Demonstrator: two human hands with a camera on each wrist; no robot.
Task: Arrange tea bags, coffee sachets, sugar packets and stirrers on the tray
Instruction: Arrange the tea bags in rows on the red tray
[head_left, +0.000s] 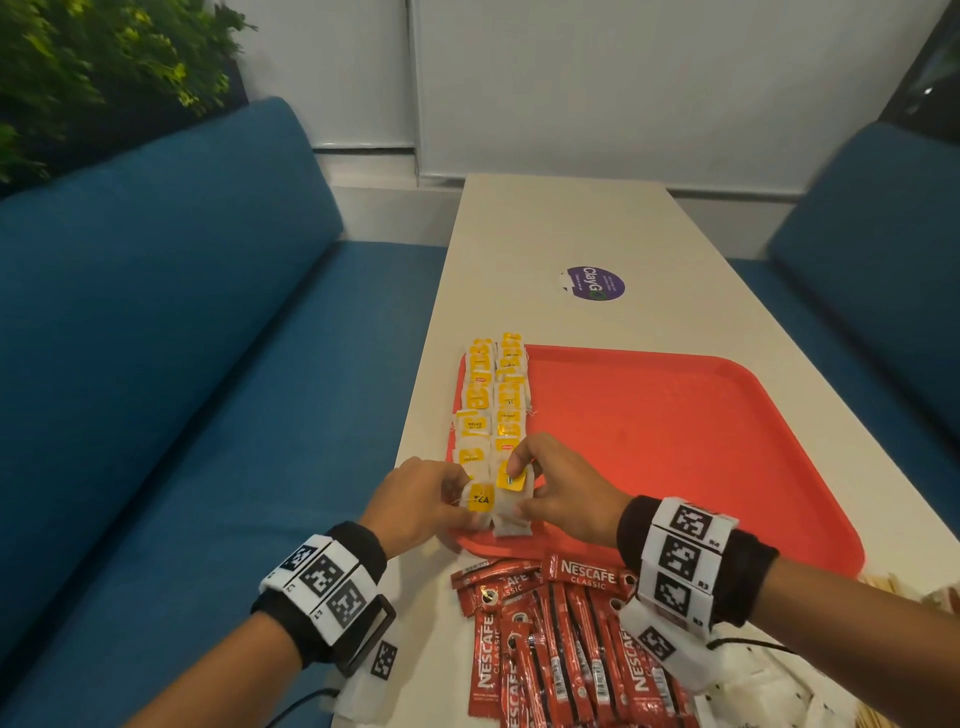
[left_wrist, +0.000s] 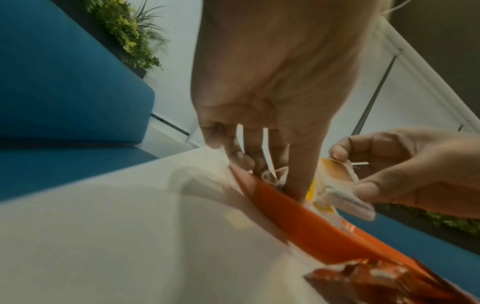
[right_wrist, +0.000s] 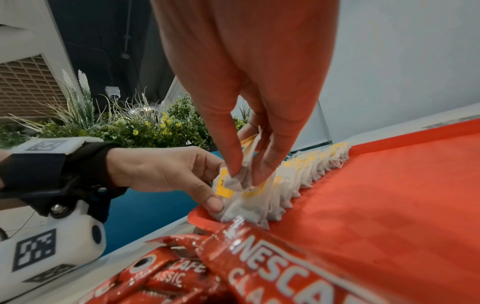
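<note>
Item 1, bottom centre of the head view: heap of red Nescafé Classic coffee sachets (head_left: 561, 649), loose on the white table (head_left: 597, 228), just outside the near rim of the tray. Not yet arranged. At the lower right edge, pale wooden stirrers (head_left: 883, 581) and white packets (head_left: 769, 686), possibly sugar; too cut off to confirm.

Item 2, lower centre: left hand (head_left: 415, 501), fingers curled down on the nearest tea bag of the left column, thumb at the tray's near corner. Right hand (head_left: 558, 491), pinching a tea bag (head_left: 511, 496) between thumb and fingers, its lower end lifted off the pile as the right wrist view shows.

Item 3, centre: red plastic tray (head_left: 701, 441), most of its floor bare. Two columns of yellow-tagged tea bags (head_left: 493, 400) run along its left edge, overlapped like shingles, from the near corner to the far rim.

Risk, by judgement: the held bag is limp and carries a string; lowering it carelessly may snag or shift neighbours and break the row. The columns sit tight against the rim, so a nudge from the left hand may tip bags onto the table.

Item 4, upper centre: round purple sticker (head_left: 595, 284) on the table. Teal bench seats (head_left: 182, 312) at both sides; white wall behind; green foliage (head_left: 93, 57) at upper left.
</note>
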